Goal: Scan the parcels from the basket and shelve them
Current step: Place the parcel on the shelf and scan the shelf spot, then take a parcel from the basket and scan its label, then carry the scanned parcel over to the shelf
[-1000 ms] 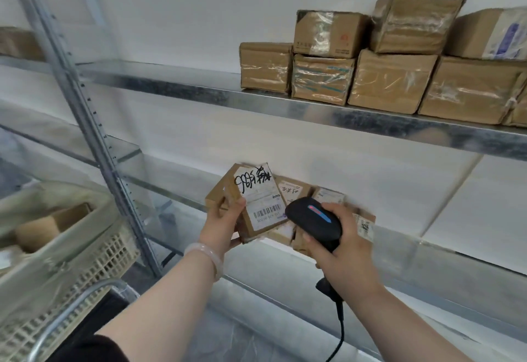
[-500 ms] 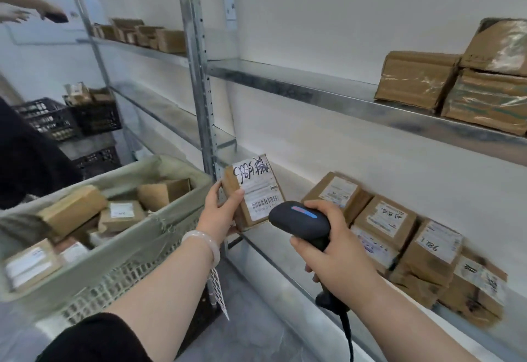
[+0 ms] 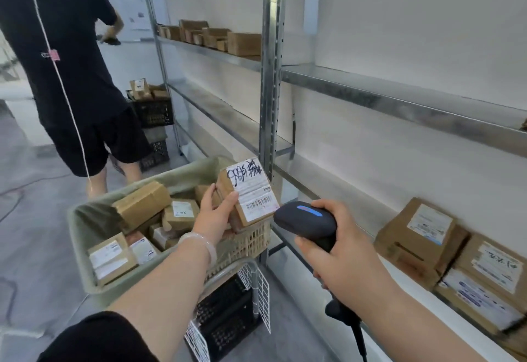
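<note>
So your left hand [image 3: 216, 213] is holding a small parcel [image 3: 248, 193] up by its lower left corner, thumb on the front and fingers tucked behind. The label with the barcode and some black scribble faces you. It's right over the far right corner of the basket [image 3: 78, 219], which has a bunch of other parcels [image 3: 142, 205] in it. Your right hand [image 3: 342, 250] is wrapped around the scanner [image 3: 306, 220] handle, blue light on top, with the nose pointed at the barcode from just beside it, not touching. On the low shelf [image 3: 350, 196] to your right, a few shelved parcels [image 3: 419, 236] lean on the wall. There's a black crate [image 3: 225, 313] under the basket, and a person in black [image 3: 71, 62] further down the aisle, back to you.
</note>
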Tool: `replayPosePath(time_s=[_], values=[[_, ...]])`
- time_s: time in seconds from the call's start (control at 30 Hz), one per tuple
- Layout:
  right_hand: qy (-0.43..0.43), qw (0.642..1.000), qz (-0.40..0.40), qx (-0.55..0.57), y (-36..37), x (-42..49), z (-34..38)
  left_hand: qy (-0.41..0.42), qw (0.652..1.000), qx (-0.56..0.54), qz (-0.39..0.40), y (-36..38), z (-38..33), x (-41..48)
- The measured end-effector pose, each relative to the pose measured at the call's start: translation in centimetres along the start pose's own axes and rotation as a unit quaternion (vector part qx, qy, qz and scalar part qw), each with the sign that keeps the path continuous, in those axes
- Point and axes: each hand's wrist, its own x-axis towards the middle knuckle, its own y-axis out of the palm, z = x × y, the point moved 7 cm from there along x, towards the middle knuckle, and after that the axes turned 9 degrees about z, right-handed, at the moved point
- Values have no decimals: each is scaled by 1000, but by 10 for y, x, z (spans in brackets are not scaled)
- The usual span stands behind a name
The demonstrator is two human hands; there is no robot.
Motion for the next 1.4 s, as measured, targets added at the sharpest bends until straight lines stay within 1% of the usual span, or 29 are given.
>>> replayPosePath(time_s=[0.13, 0.23, 0.47, 0.57, 0.73, 0.83, 0.97, 1.03, 1.13, 1.2, 1.27, 1.33, 1.4], values=[[0, 1000, 8, -4, 30, 30, 8, 0, 1000, 0, -8, -35, -3, 16], [-1, 1000, 13, 14, 56, 56, 7, -12, 1000, 15, -18, -62, -3, 23], [23, 996, 4, 83, 130, 125, -3, -85, 995, -19, -56, -131, 13, 28], [36, 994, 35, 99, 175, 153, -4, -118, 989, -26, -80, -162, 24, 25], [65, 986, 121, 97, 250, 187, -5, -165, 979, -28, -115, -201, 41, 16], [57, 983, 140, 103, 279, 207, 0, -152, 980, -16, -130, -223, 39, 22], [56, 984, 140, 97, 298, 235, 7, -132, 979, -7, -153, -248, 24, 33], [57, 984, 131, 104, 298, 241, 3, -131, 979, 38, -154, -253, 19, 37], [51, 986, 114, 106, 283, 238, -9, -125, 964, 176, -153, -247, 17, 41], [46, 988, 97, 111, 265, 231, -18, -102, 957, 236, -135, -228, 14, 46], [44, 991, 65, 107, 238, 224, -26, -58, 945, 304, -109, -200, 4, 57], [46, 995, 21, 89, 205, 214, -32, -8, 919, 390, -61, -161, -11, 70], [43, 995, -31, 90, 166, 201, -38, 58, 894, 445, -5, -113, -28, 81]])
